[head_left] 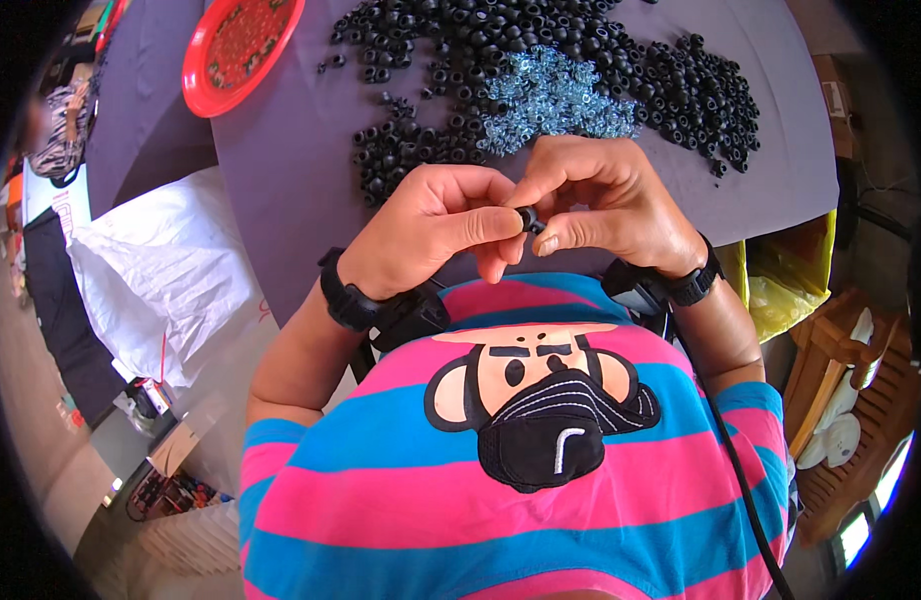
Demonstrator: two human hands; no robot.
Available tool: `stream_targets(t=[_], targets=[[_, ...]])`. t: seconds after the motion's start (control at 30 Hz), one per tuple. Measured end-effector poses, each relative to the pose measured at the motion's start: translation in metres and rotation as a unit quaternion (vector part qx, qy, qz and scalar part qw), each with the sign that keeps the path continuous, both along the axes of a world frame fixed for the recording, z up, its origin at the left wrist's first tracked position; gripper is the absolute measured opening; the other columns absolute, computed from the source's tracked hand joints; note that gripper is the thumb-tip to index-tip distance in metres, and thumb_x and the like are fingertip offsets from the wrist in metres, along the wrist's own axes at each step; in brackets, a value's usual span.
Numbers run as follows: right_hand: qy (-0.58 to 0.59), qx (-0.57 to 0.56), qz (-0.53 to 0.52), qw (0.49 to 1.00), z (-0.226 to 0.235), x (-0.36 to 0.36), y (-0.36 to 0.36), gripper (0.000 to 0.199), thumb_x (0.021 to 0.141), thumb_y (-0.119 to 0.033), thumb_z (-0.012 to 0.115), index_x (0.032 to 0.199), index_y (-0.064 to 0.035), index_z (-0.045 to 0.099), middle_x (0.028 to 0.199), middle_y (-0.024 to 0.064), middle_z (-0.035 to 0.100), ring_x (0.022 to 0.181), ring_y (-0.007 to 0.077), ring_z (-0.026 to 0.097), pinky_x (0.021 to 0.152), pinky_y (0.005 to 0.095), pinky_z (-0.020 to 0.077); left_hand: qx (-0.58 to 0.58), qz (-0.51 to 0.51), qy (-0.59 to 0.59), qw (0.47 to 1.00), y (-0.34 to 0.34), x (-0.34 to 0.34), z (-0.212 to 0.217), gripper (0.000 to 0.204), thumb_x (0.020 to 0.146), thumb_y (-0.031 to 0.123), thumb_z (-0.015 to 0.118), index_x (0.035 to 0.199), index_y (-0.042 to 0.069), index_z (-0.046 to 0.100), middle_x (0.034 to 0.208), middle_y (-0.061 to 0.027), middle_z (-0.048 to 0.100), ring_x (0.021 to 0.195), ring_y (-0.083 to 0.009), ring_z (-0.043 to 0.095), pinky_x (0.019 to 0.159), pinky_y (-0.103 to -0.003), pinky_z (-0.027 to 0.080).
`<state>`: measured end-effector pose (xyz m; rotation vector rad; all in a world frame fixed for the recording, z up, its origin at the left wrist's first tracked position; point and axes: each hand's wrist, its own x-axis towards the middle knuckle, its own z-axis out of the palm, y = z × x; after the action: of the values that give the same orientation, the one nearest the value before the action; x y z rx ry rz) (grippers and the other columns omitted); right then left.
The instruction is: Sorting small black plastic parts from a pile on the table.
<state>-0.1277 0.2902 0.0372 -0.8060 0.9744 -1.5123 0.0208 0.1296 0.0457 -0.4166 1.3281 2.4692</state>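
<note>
In front of my chest, my left hand pinches a small black plastic cap between thumb and fingers. My right hand meets it there, thumb and forefinger closed on the same cap from the other side. Its far details are covered by my fingertips. Just beyond my hands, a heap of small clear bluish plastic pieces lies on the grey tabletop. Many loose black caps like the held one spread around and behind that heap.
A red oval tray with a patterned middle sits at the table's far left. White sheeting hangs beside the table on the left. On the right are a yellow bag and slatted wooden furniture. A black cable runs down my right side.
</note>
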Motion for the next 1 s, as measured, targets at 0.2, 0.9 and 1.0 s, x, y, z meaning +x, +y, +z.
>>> stream_targets(t=[0.2,0.9,1.0], targets=[[-0.007,-0.002,-0.002,1.000,0.002,0.003,-0.001,0.026,0.073,-0.011,0.083,0.094,-0.0016,0.070,0.082,0.0019,0.057,0.072,0.0096,0.051,0.062,0.0224,0.0408,-0.030,-0.008,0.015,0.999,-0.001,0.001,0.003,0.016,0.094,0.012,0.060,0.098,-0.003,0.062,0.079,-0.0073,0.066,0.063,-0.0116,0.063,0.059,-0.021,0.050],[0.184,0.076,-0.193,0.961,0.014,-0.047,0.032,0.016,0.085,0.004,0.066,0.100,0.0017,0.061,0.088,0.0062,0.064,0.075,0.0127,0.065,0.068,0.0241,0.0529,-0.378,0.128,0.027,0.917,-0.062,-0.023,-0.002,0.015,0.093,0.015,0.061,0.098,0.001,0.065,0.079,-0.0021,0.064,0.065,-0.0055,0.058,0.058,-0.021,0.048],[0.252,0.086,-0.225,0.937,0.015,-0.065,0.045,0.015,0.086,0.004,0.064,0.101,0.0019,0.061,0.083,0.0061,0.065,0.073,0.0128,0.066,0.066,0.0245,0.0531,-0.478,0.110,0.015,0.871,-0.071,-0.034,-0.009,0.015,0.089,0.011,0.062,0.099,0.001,0.064,0.080,-0.0051,0.066,0.068,-0.0118,0.061,0.062,-0.027,0.049]])
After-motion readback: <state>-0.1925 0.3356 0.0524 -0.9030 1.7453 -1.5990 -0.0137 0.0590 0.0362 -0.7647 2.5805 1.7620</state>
